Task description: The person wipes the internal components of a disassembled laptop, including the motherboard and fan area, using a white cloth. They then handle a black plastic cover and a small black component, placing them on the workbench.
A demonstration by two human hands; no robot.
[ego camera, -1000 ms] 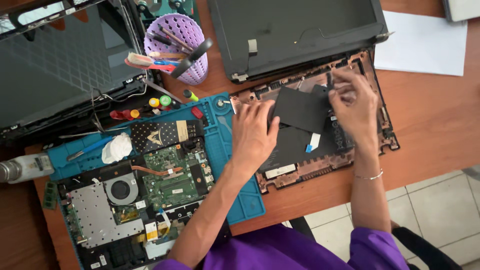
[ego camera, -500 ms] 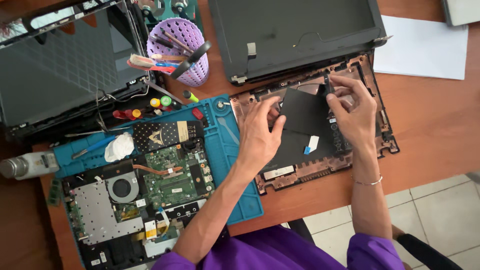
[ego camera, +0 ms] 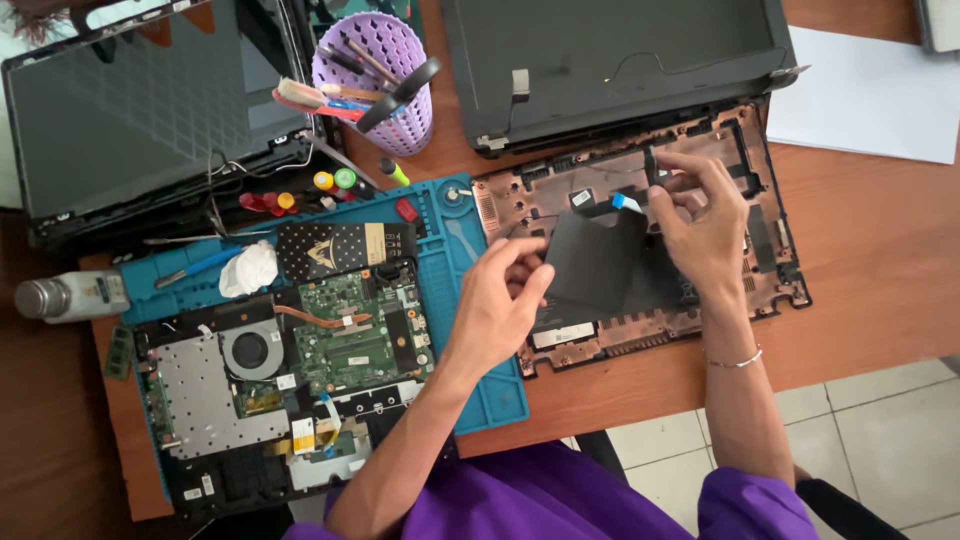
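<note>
The black sheet [ego camera: 592,262] is now lifting off the opened laptop base [ego camera: 770,250], where a second ago it was lying flatter under both palms; this suggests the sheet is coming free of the shell rather than being pressed down. The left hand [ego camera: 497,300] is pinching the sheet's lower left edge, fingers closed on it, at about eight o'clock from the sheet's middle. The right hand [ego camera: 700,225] is sitting at about two o'clock from the sheet, fingers curled near a small black strip and a blue-tipped flat cable [ego camera: 625,202]; whether they are actually gripping either is hard to tell. The sheet is lying over the middle of the base, its long axis running roughly from seven to one o'clock, the raised corner pointing toward the screen hinge. At nine o'clock from the hands, a second stripped laptop board [ego camera: 350,335] is resting on a blue work mat [ego camera: 490,395], with a purple tool cup [ego camera: 385,75] at eleven o'clock on the table [ego camera: 880,300].
</note>
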